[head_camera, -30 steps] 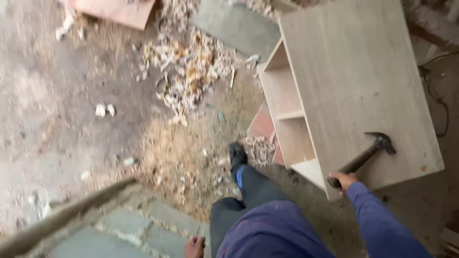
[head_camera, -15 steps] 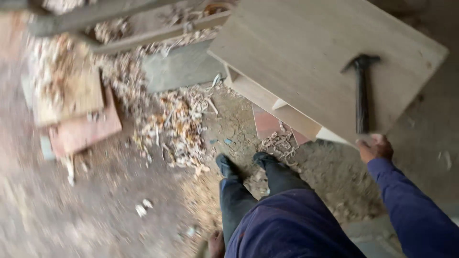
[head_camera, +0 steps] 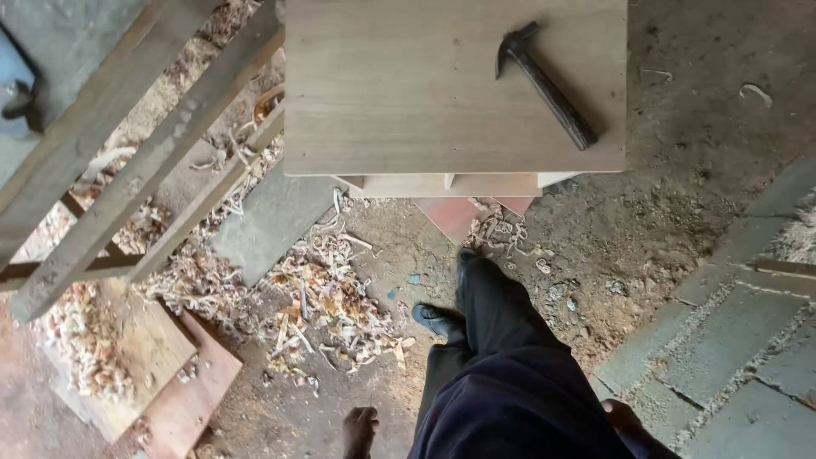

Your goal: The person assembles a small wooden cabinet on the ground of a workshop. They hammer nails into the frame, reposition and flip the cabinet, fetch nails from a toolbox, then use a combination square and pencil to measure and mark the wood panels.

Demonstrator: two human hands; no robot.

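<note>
A dark hammer [head_camera: 546,83] lies loose on the flat top of a pale wooden cabinet [head_camera: 408,93] straight ahead of me. No hand touches it. My left hand [head_camera: 359,427] hangs by my hip at the bottom edge, fingers curled, holding nothing that shows. Only a sliver of my right hand [head_camera: 621,415] shows beside my dark trousers, and its fingers are hidden. My black shoes [head_camera: 438,319] stand on the dirt floor just short of the cabinet.
Long wooden beams [head_camera: 127,161] slant across the upper left. Wood shavings [head_camera: 327,297] litter the floor beside a grey slab [head_camera: 272,219]. Reddish boards [head_camera: 174,391] lie at the lower left. Stone paving [head_camera: 731,348] fills the lower right.
My right hand has let go of the hammer and dropped to my side; the hammer stays on the cabinet top. The view has swung so the cabinet sits square ahead.
</note>
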